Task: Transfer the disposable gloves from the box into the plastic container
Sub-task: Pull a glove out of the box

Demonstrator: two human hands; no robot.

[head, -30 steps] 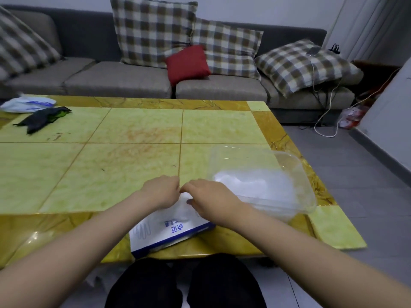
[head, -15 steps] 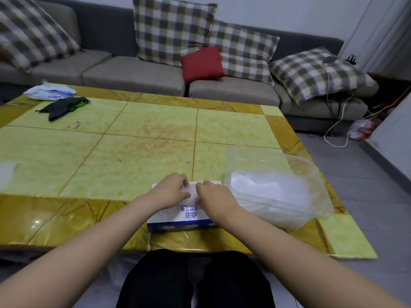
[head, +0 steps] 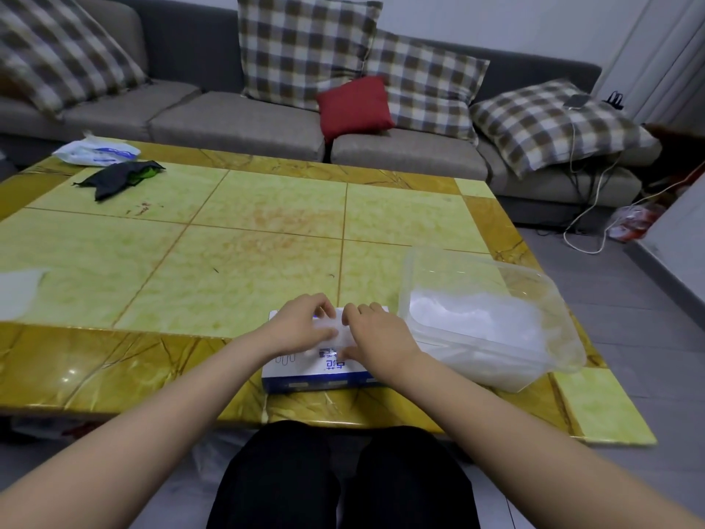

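Compared with a second ago, the box is no longer skewed over the near table edge; it is now set square on the table, as it was half a second ago. Both hands have been kept on its top. The left hand and right hand are curled, knuckles almost meeting, and a pale, filmy tuft of disposable gloves is pinched between them at the box's opening. How many gloves are held cannot be told.

One box is counted directly beneath the grip. One plastic container is seen just to the right of the right hand, close to the box, with a white heap of gloves lying inside.

Far beyond the grip and to its left, one dark cloth and one white packet are laid. Behind, on the sofa, four plaid cushions and one red cushion are counted.
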